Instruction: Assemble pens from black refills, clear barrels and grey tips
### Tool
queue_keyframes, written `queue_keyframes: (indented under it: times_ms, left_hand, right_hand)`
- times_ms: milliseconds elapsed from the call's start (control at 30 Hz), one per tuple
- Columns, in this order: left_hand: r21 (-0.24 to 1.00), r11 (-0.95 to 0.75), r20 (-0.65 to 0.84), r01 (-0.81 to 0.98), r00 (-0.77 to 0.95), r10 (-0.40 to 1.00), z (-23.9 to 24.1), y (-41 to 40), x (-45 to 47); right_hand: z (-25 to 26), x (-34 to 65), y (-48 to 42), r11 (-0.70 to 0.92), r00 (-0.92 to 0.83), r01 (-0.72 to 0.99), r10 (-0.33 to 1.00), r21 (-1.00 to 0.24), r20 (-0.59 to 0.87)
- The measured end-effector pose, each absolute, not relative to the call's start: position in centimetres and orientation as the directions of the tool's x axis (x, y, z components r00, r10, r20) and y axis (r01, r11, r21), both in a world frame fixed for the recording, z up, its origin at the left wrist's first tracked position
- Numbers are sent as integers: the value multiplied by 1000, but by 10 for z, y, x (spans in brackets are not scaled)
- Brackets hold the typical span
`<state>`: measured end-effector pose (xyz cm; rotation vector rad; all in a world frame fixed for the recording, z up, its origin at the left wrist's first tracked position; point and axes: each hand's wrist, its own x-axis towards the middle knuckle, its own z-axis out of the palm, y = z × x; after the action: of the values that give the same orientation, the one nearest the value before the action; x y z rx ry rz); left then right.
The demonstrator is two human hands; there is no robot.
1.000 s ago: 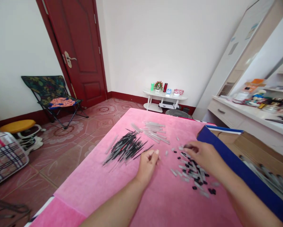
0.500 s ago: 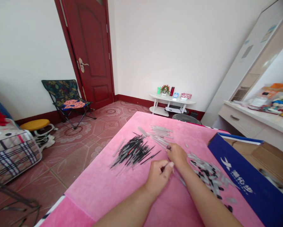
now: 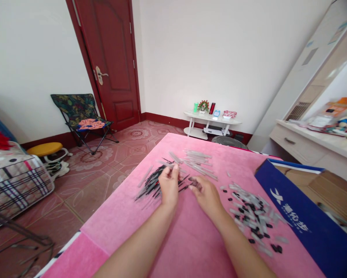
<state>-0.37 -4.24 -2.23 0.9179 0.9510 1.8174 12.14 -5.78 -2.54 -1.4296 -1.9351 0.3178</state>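
My left hand [image 3: 170, 186] is closed in a pinch above the pile of thin black pen refills [image 3: 152, 183]. A translucent pen barrel [image 3: 165, 164] shows at its fingertips, partly hidden by them. Right of the pile, my right hand [image 3: 206, 194] has thumb and finger closed at the end of a black refill [image 3: 184, 188]; a dark spot at the fingertip is too blurred to make out. Behind my hands several clear pen barrels [image 3: 197, 157] lie side by side. Right of my right arm is a scatter of clear caps and small black pieces [image 3: 253, 210].
A pink cloth [image 3: 127, 216] covers the table. A blue cardboard box [image 3: 295, 220] stands at the right edge with pieces inside. Beyond are a low white stand [image 3: 211, 119], a folding chair [image 3: 80, 116], a yellow stool [image 3: 44, 149] and a drawer cabinet [image 3: 295, 141].
My left hand has moved left and away from me, onto the refill pile. My right hand has shifted left from the clear barrels to the refill ends.
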Motion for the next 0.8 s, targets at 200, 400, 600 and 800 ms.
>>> queue_keyframes:
  times_ms: [200,400,600,800]
  left_hand:
    - [839,-400,204,-368,-468,860,-23,-29,-21]
    - [831,-403,207,-383,-459,864,-29,-25,-20]
    - [806,-398,173,-437,-470,866,-29,-24,-21]
    - [779,-389,132,-492,-478,869,-27,-23,-24]
  right_hand:
    - [-41,101,-63,398,-290,848,901,-349,323]
    - [-40,93,-64,490,-393,830,852,-265,345]
    - [-36,94,-66,560,-470,810,797,-174,378]
    - [-33,101,-67,582,-447,785,770,-212,455]
